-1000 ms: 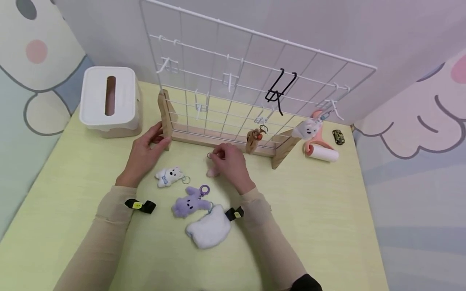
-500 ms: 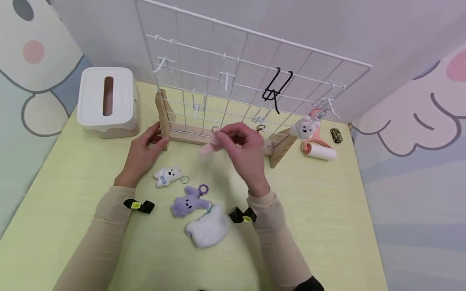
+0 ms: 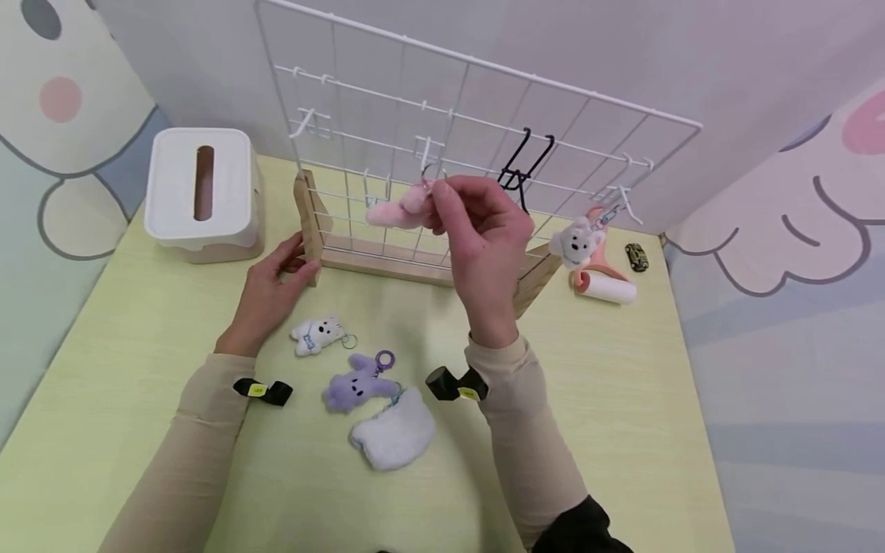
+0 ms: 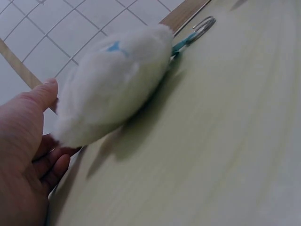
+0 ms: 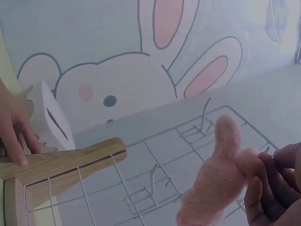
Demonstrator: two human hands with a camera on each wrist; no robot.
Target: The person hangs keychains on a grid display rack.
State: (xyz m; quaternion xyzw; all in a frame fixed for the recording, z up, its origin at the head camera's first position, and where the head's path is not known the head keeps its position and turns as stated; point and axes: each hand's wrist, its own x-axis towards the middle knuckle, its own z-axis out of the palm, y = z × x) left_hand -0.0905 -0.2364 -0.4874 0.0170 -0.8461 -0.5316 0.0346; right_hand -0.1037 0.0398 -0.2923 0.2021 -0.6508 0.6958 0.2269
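Observation:
My right hand [image 3: 487, 246] pinches a pink plush keychain [image 3: 397, 213] between thumb and fingers, raised in front of the wire grid rack [image 3: 470, 57]. The keychain's ring is up beside a white hook [image 3: 426, 150] in the middle of the rack; whether they touch I cannot tell. In the right wrist view the pink plush [image 5: 211, 181] shows fuzzy and long-limbed. My left hand [image 3: 270, 288] grips the left wooden foot [image 3: 313, 223] of the rack. Near that hand lies a white plush keychain [image 3: 318, 336], which looms large in the left wrist view.
A purple plush keychain [image 3: 356, 384] and a white fluffy pouch [image 3: 397, 432] lie in front. A white plush [image 3: 577, 242] hangs from the right hook. A tissue box [image 3: 200, 192] stands left; a lint roller [image 3: 604, 286] and toy car [image 3: 637, 257] lie right. A black hook [image 3: 515, 177] sits on the grid.
My right hand has lifted the pink plush keychain off the table and up to the rack's middle hook. The hand now covers the brown plush hanging there. My left hand stays in place.

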